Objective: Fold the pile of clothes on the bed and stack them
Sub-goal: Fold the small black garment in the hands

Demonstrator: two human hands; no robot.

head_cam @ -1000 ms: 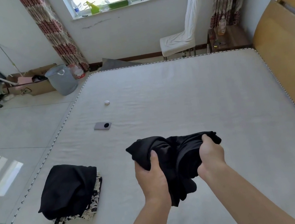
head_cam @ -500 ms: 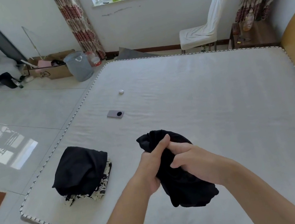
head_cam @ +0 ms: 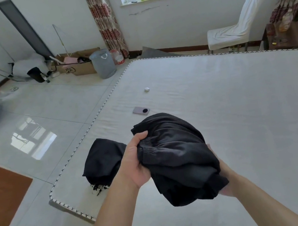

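1. Black garment (head_cam: 174, 154), bundled, is held above the bed (head_cam: 242, 107).
2. Left hand (head_cam: 135, 162) grips its elastic edge, thumb on top.
3. Right hand (head_cam: 225, 183) supports underneath; finger state hidden.
4. Folded stack (head_cam: 102, 160) sits by the bed's corner.

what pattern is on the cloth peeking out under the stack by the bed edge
Black-and-white print, under the black stack; head view.

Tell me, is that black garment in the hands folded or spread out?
Folded into a thick bundle: the black garment is doubled over in layers, held off the bed between the left hand and the right hand.
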